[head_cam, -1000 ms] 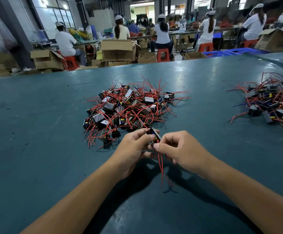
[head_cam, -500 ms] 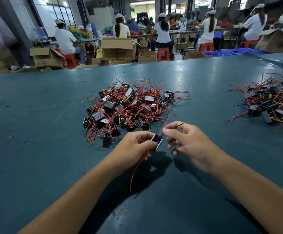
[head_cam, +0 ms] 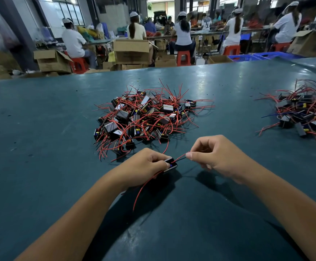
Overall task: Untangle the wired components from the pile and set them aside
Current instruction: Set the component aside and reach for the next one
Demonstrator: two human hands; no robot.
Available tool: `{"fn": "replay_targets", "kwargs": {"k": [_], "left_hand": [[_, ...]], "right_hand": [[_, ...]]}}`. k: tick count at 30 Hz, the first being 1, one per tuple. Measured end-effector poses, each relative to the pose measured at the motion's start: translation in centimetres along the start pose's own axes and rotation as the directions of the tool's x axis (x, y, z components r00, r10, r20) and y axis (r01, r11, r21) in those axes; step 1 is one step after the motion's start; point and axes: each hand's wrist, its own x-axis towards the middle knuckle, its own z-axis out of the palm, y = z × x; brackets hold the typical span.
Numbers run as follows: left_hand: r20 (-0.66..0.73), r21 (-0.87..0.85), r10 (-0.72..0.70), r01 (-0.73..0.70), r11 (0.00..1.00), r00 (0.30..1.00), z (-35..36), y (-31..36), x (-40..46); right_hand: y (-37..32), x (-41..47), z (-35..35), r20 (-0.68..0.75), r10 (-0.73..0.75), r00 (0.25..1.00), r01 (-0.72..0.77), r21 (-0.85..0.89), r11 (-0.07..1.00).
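On the teal worktable (head_cam: 40, 166), the left hand (head_cam: 144, 164) sits just in front of the main pile, its fingers curled round a small black wired component (head_cam: 170, 163) held just above the surface. One red lead (head_cam: 144, 187) from that component trails down and toward the person, past the left wrist, its free end hanging over the table. Beyond the hands lies the pile of tangled components (head_cam: 144, 117): small black blocks, some with pale faces and yellow or blue details, knotted together by many thin red wires that splay out on all sides. The nearest blocks of the pile lie just beyond the left hand's knuckles. A second red lead (head_cam: 179, 158) runs from the held component to the right, where the right hand (head_cam: 215, 157) pinches it between thumb and forefinger; the remaining fingers are curled in toward the palm. The two hands are close but apart, joined only by that short stretch of wire. Well off to the right, near the table's edge, lies a separate heap of wired components (head_cam: 304, 115), also black blocks with red wires and one blue wire. Behind the table, seated workers (head_cam: 181, 34) in white caps face away among cardboard boxes (head_cam: 132, 51) and red stools (head_cam: 183, 57).
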Motion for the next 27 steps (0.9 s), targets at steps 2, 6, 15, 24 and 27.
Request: {"fn": "replay_targets", "kwargs": {"k": [2, 6, 15, 24, 27], "left_hand": [[0.000, 0.003, 0.005, -0.005, 1.000, 1.000, -0.2, 0.0, -0.1], [-0.001, -0.049, 0.000, 0.000, 0.999, 1.000, -0.6, 0.1, -0.2], [-0.045, -0.075, -0.082, 0.079, 0.994, 0.996, -0.6, 0.0, 0.0], [-0.073, -0.165, -0.007, -0.005, 0.986, 0.997, 0.2, 0.5, 0.1], [-0.079, -0.190, 0.004, -0.019, 0.982, 0.997, 0.5, 0.7, 0.0]], "right_hand": [[0.0, -0.1, -0.4, 0.010, -0.113, 0.994, 0.112, -0.207, 0.972], [-0.1, 0.0, -1.0, 0.068, -0.191, 0.979, 0.202, -0.364, 0.909], [0.1, 0.0, -1.1, 0.251, -0.108, 0.962, 0.233, -0.545, 0.805], [-0.5, -0.1, -0.2, 0.064, -0.398, 0.915, 0.370, -0.524, 0.767], [-0.4, -0.3, 0.4, 0.096, -0.324, 0.941, 0.327, -0.503, 0.800]]}}
